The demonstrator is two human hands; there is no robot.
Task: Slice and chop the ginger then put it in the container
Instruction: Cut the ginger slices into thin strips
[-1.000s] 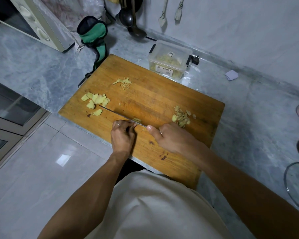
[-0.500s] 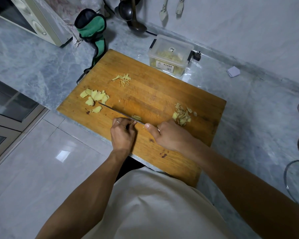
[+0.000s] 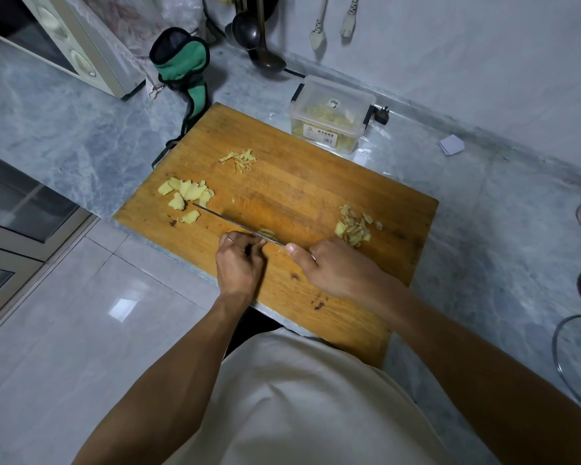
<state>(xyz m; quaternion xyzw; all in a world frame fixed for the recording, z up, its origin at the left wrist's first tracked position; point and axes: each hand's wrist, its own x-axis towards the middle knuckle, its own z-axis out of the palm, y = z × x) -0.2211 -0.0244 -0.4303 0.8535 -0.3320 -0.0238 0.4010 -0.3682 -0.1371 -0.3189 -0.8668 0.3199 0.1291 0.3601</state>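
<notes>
On a wooden cutting board [image 3: 282,196] lie ginger slices [image 3: 187,193] at the left, thin ginger strips [image 3: 240,158] at the back, and a chopped ginger pile [image 3: 353,226] at the right. My right hand [image 3: 332,266] grips a knife [image 3: 228,219] whose blade lies edge-down across the board's front. A small stack of ginger [image 3: 267,233] sits beside the blade, pinned by the curled fingers of my left hand [image 3: 240,263]. A clear plastic container [image 3: 331,114] with ginger inside stands behind the board.
A microwave [image 3: 71,45] stands at the back left, a green-and-black oven mitt [image 3: 182,68] beside it. Ladles [image 3: 249,28] hang on the wall. A glass lid [image 3: 577,360] lies at the right edge, a small white paper [image 3: 451,145] near the wall.
The view has shifted slightly. Both hands and the knife stay at the same spot on the front of the board, with small chopping motion only.
</notes>
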